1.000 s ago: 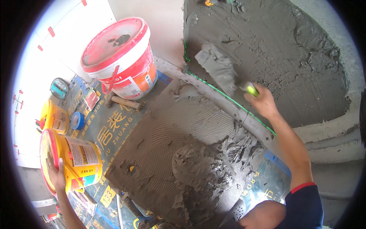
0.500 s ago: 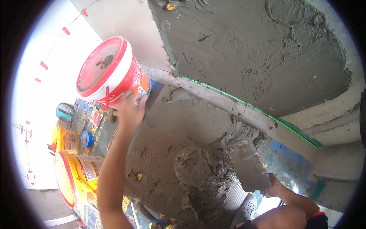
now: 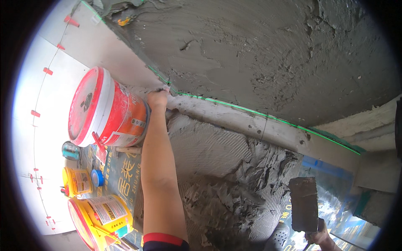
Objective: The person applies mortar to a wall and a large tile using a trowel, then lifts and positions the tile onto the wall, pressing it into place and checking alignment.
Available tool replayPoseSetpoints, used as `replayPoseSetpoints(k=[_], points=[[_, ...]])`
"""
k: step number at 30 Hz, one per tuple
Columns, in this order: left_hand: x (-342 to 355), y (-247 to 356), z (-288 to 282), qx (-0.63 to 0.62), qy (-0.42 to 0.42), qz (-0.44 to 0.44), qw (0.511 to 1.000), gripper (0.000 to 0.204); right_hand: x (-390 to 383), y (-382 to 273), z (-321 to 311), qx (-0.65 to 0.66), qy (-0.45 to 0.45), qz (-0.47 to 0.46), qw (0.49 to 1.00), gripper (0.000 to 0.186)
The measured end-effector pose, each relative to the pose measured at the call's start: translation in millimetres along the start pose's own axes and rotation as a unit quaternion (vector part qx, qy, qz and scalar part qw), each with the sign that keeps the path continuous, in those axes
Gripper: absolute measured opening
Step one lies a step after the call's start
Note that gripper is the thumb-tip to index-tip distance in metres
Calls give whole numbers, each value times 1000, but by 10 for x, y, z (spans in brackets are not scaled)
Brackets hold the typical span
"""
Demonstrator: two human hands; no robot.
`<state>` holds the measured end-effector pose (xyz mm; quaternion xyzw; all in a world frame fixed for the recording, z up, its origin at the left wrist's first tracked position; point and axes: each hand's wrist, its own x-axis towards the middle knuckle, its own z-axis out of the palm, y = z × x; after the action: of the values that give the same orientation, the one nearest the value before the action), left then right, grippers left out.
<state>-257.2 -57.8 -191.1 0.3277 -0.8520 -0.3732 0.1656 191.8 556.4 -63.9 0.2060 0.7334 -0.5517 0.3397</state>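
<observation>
My left hand (image 3: 157, 99) is stretched out to the inner corner of the wall, just past the red bucket (image 3: 121, 115). Its fingers are closed, and a small pale thing at their tips is too small to name. In my right hand (image 3: 320, 235), at the lower right, is the handle of a rectangular trowel (image 3: 304, 203), its flat blade coated with grey mortar. Left of the blade spreads a heap of wet mortar (image 3: 222, 201) over a grey layer with combed ridges. A green laser line (image 3: 243, 108) runs along the mortar-covered wall (image 3: 251, 54), above a strip of tile.
Two yellow buckets (image 3: 102, 219) (image 3: 77, 182), a roll of blue tape (image 3: 97, 178) and a clear jar (image 3: 71, 150) stand at the left on the printed floor sheet (image 3: 123, 171). Red clips (image 3: 48, 71) line the white wall tiles. A grey clog (image 3: 279, 236) shows at the bottom.
My left hand has gone from beside the red bucket to the wall corner. My right hand has drawn the trowel right and down, away from the mortar heap. The view has shifted.
</observation>
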Motion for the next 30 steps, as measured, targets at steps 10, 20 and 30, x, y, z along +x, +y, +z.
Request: replayPoseSetpoints(k=[10, 20, 30], points=[[40, -12, 11, 71, 2, -17, 997, 38, 150, -111, -68, -130, -3, -35, 991, 16], [-1186, 593, -818, -70, -190, 163, 966, 20, 467, -421, 53, -185, -2, -12, 983, 14], [-2722, 1090, -1815, -113, 21, 419, 900, 10, 367, -1456, 671, -114, -80, -82, 987, 22]])
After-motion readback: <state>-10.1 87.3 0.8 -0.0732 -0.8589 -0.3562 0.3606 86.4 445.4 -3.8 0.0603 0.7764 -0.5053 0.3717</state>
